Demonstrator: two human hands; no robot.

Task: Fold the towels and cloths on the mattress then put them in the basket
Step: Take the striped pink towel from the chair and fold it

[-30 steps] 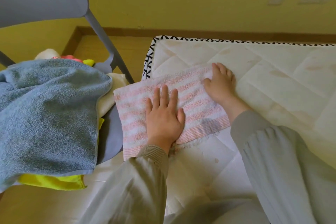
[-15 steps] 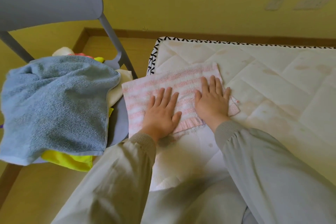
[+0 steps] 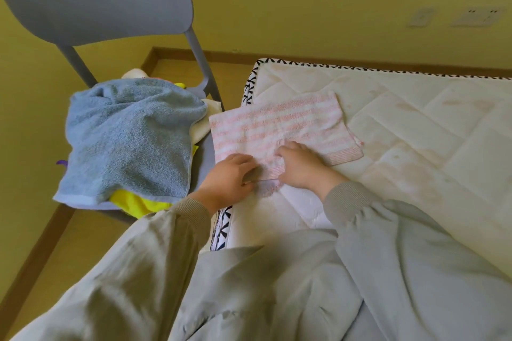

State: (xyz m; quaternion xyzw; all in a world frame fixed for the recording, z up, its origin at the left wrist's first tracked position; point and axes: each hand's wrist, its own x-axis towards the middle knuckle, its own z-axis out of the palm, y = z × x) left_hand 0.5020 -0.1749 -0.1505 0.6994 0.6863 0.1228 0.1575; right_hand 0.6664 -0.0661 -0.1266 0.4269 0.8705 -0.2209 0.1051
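A folded pink-and-white striped towel (image 3: 279,124) lies at the left corner of the white quilted mattress (image 3: 415,133). My left hand (image 3: 230,177) grips the towel's near edge with curled fingers. My right hand (image 3: 302,163) pinches the same near edge a little to the right, and the cloth bunches between the two hands. No basket shows in this view.
A grey chair (image 3: 94,0) stands left of the mattress. On its seat lies a heap of cloths: a blue towel (image 3: 127,135) on top, yellow cloth (image 3: 138,202) and white cloth (image 3: 202,127) beneath. Wooden floor and a yellow wall surround them.
Both hands lay flat on the towel before. They have slid back to its near edge and curled round it, bunching the cloth. The view has shifted rightward and down.
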